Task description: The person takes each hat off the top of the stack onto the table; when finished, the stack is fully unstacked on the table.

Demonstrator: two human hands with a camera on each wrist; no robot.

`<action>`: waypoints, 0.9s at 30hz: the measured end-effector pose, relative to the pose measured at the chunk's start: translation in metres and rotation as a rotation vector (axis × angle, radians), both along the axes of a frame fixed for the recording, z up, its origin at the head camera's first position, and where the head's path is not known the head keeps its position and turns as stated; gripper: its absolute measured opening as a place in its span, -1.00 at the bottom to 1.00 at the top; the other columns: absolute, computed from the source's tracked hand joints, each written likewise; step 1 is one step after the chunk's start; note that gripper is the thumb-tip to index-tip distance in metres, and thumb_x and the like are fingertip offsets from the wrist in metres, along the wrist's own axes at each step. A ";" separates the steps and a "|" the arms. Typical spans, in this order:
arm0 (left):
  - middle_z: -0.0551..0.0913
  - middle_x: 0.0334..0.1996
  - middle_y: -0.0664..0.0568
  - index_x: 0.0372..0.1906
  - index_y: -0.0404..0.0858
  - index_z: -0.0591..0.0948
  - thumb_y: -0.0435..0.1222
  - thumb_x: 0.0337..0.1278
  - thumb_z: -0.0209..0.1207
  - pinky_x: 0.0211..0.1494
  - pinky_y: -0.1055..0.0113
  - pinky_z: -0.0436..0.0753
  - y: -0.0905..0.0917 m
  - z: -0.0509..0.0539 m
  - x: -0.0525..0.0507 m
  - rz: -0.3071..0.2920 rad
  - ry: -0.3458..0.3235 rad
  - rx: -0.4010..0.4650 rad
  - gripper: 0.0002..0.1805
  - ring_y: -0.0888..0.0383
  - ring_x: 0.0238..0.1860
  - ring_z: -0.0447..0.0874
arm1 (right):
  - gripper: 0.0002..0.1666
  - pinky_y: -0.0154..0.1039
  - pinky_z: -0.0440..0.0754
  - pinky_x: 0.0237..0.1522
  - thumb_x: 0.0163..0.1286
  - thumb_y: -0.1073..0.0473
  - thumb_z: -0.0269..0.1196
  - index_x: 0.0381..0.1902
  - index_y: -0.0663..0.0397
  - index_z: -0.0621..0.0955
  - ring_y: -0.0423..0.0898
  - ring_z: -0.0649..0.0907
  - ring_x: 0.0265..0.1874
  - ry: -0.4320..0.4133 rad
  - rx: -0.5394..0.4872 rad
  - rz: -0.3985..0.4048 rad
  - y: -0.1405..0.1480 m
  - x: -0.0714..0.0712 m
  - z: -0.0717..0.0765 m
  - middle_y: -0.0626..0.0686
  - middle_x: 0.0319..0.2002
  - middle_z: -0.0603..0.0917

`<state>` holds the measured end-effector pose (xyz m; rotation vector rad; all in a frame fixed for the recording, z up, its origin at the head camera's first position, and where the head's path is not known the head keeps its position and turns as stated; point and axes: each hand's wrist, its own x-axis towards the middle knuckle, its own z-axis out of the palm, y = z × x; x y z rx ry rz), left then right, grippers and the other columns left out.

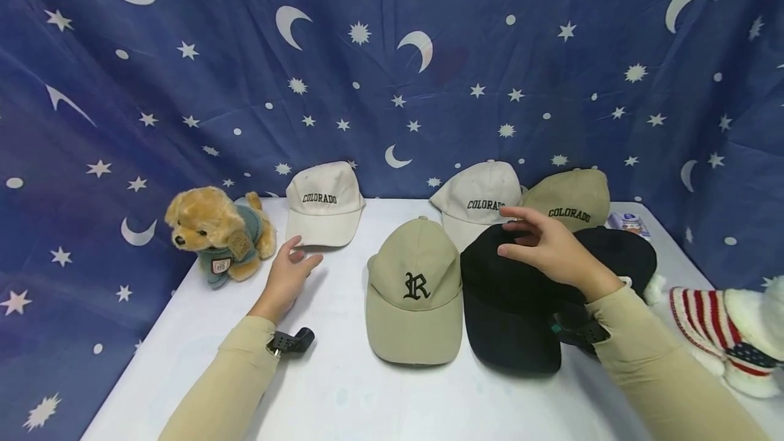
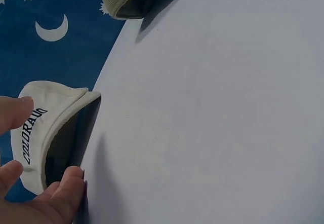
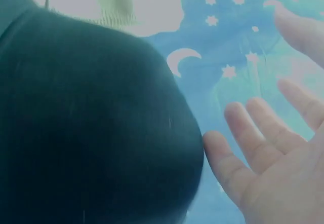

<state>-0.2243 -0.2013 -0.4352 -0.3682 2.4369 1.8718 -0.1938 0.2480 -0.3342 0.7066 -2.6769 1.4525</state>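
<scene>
My left hand (image 1: 289, 279) hovers just in front of a white COLORADO cap (image 1: 324, 203), its fingers loosely bent and holding nothing. In the left wrist view the fingers of that hand (image 2: 61, 198) overlap the cap's brim (image 2: 76, 100); I cannot tell whether they touch. My right hand (image 1: 554, 247) is raised over a black cap (image 1: 508, 312), thumb and fingers spread apart. The right wrist view shows this hand (image 3: 283, 168) beside a dark cap crown (image 3: 96, 127), with nothing in its grasp. Left of the black cap lies a khaki cap (image 1: 416, 291) with a dark letter.
Behind the black cap stand another white COLORADO cap (image 1: 480, 192) and a khaki COLORADO cap (image 1: 569, 196). A second black cap (image 1: 625, 254) sits at the right. Plush toys, a golden dog (image 1: 211, 223) and a white one (image 1: 747, 318), flank the white table (image 1: 343, 407). A starry curtain (image 1: 367, 87) hangs behind.
</scene>
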 end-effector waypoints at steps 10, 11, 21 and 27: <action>0.25 0.29 -0.33 0.62 -0.18 -0.08 -0.33 0.41 0.13 0.34 0.18 0.42 0.000 -0.007 -0.018 0.116 0.015 0.302 -0.14 -0.08 0.21 0.44 | -0.23 0.13 0.52 0.19 0.33 0.23 0.38 0.42 0.31 0.36 0.22 0.48 0.28 -0.037 0.009 0.074 -0.054 -0.029 -0.001 0.27 0.38 0.39; 0.23 0.30 -0.34 0.62 -0.18 -0.09 -0.33 0.41 0.12 0.35 0.18 0.41 -0.001 -0.007 -0.019 0.122 0.018 0.317 -0.14 -0.10 0.23 0.42 | -0.23 0.13 0.51 0.20 0.33 0.22 0.38 0.42 0.30 0.36 0.22 0.48 0.29 -0.038 0.015 0.078 -0.058 -0.031 0.000 0.25 0.39 0.39; 0.38 0.11 -0.18 0.60 -0.27 -0.05 -0.34 0.50 0.01 0.21 0.33 0.53 -0.004 -0.011 -0.031 0.199 -0.003 0.345 -0.26 0.12 0.01 0.54 | -0.21 0.16 0.49 0.20 0.27 0.23 0.42 0.40 0.31 0.39 0.22 0.45 0.30 -0.071 0.032 0.097 -0.089 -0.047 -0.008 0.22 0.39 0.41; 0.32 0.20 -0.26 0.61 -0.24 -0.05 -0.43 0.47 0.01 0.10 0.43 0.58 -0.005 -0.010 -0.036 0.271 -0.005 0.414 -0.24 0.23 -0.15 0.59 | -0.23 0.20 0.45 0.23 0.26 0.22 0.42 0.37 0.31 0.43 0.28 0.44 0.29 -0.066 0.018 0.094 -0.095 -0.049 -0.015 0.24 0.36 0.43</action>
